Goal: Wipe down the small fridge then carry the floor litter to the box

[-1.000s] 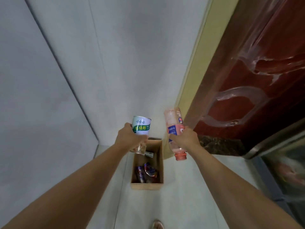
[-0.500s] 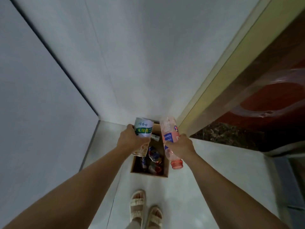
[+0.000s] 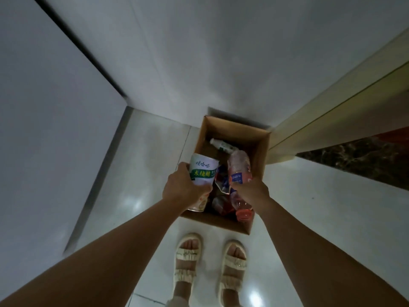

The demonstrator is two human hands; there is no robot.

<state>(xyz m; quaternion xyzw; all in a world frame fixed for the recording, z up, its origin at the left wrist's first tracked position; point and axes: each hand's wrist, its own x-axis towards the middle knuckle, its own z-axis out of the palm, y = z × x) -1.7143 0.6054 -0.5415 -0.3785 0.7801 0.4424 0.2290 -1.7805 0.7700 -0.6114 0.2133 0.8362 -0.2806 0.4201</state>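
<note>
I am looking straight down at the cardboard box [image 3: 262, 149], which is sitting open on the pale floor tiles [image 3: 152, 151] in the corner where the grey wall [image 3: 199, 52] is meeting the yellowish door frame [image 3: 332, 120]. Inside it, at the twelve o'clock end, a small white bottle [image 3: 222, 145] is lying on its side, and crumpled wrappers [image 3: 221, 191] are filling the middle.

Over the nine o'clock side of the box, my left hand [image 3: 182, 187] is curling its fingers round a white can [image 3: 202, 172] with a green label band, holding it tipped so one end is pointing away from me. Over the three o'clock side, my right hand [image 3: 251, 188] is gripping a clear pink-tinted bottle [image 3: 239, 168] round its middle, cap end toward six o'clock and base toward twelve. The can and the bottle are hanging just beside each other, apart, above the box opening; I cannot tell how far above the wrappers they are.

At six o'clock from the box, two feet in cream strappy sandals [image 3: 188, 258] are standing on the tiles. At three o'clock, beyond the door frame, a dark marbled threshold strip [image 3: 358, 160] is running along the floor.
</note>
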